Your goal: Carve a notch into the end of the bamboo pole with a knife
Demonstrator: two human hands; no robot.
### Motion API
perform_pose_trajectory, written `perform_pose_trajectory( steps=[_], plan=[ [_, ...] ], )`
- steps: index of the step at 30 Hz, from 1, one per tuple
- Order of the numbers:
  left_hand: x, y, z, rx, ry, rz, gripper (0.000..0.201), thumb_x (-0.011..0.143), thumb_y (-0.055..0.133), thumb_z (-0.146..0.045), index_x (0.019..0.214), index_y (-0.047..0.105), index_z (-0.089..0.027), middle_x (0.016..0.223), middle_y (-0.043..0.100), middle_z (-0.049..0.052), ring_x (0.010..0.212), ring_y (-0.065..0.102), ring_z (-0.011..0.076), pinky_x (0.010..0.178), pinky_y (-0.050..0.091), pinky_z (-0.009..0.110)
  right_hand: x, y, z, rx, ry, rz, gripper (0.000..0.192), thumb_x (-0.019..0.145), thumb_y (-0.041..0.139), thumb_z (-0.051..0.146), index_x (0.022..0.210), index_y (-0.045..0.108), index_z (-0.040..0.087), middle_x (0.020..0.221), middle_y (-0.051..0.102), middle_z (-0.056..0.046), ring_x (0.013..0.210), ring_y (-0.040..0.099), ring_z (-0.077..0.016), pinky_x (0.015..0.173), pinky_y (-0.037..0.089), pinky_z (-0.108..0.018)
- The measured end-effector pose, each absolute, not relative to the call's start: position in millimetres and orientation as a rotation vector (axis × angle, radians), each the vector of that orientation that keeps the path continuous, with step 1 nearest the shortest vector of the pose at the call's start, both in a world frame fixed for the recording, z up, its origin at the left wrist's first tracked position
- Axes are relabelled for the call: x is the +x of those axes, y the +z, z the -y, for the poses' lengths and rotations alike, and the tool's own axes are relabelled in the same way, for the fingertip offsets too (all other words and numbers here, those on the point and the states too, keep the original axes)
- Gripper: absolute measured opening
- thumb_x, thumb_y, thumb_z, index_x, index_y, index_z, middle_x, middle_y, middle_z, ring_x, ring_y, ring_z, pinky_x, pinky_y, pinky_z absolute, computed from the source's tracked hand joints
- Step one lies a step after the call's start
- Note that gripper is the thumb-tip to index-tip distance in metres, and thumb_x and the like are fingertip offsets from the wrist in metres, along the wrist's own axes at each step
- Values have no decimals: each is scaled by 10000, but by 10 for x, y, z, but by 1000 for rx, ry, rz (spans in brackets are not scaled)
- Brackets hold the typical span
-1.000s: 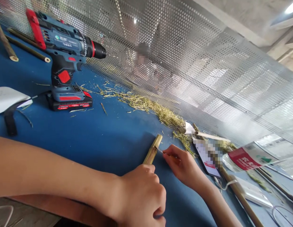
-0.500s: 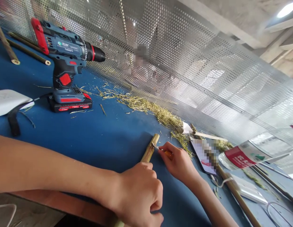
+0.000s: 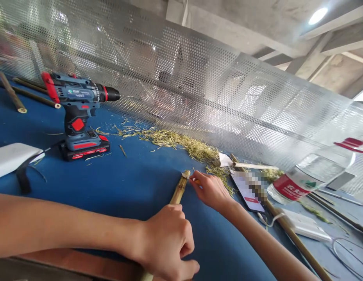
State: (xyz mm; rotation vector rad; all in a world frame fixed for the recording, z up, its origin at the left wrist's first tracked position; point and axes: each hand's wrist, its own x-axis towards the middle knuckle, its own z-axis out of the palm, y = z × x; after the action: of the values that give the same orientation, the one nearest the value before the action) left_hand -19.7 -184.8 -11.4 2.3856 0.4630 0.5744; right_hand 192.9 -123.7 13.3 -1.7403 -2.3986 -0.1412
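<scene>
**Blade at the far tip of the bamboo stick**

Your left hand [image 3: 166, 244] is wrapped tight around the near end of the bamboo stick [image 3: 179, 190], low at the front edge of the blue tabletop [image 3: 134, 183]. The stick's long axis runs away from you, leaning slightly right, and its cut far end lies just in front of your right hand [image 3: 210, 190]. That right hand is the nearer one to the tip: its fingers are pinched closed on a small orange-handled knife [image 3: 195, 181], whose blade touches the end of the stick. How much blade is out, you cannot tell.

The stick is yellow-green and slim, with a darker node partway along and a pale, frayed tip. Pale green shavings [image 3: 181, 141] lie heaped beyond it along the perforated metal screen [image 3: 199, 89]. A cordless drill [image 3: 78, 113] stands well off to the left.
</scene>
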Motion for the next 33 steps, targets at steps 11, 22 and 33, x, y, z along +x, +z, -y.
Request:
perform_pose_trajectory(
  steps=[11,22,33],
  plan=[
    [-197,-91,1841,2376,482,-530,462,704,771,-262,414,421,-182,371,322,-112,417,234,65,879,391,388,2413,145,727,-1960,-211,2121,216,1094,520,312,1163,701,217,992,846,-114,850,791,-288,643,359,-308],
    [-163,-18,1839,2391,489,-556,461,759,758,-285,423,457,-191,388,441,-79,434,352,96,838,418,376,2148,106,1347,-1500,296,2308,257,1113,417,431,996,564,256,735,713,1,629,643,-181,614,405,-292],
    [-136,-23,1841,2593,351,-511,382,717,731,-308,421,511,-210,408,364,-34,483,217,129,677,354,380,2032,96,1477,-1490,107,2409,252,1095,497,411,981,638,237,779,791,-35,611,700,-197,559,329,-297]
  ],
)
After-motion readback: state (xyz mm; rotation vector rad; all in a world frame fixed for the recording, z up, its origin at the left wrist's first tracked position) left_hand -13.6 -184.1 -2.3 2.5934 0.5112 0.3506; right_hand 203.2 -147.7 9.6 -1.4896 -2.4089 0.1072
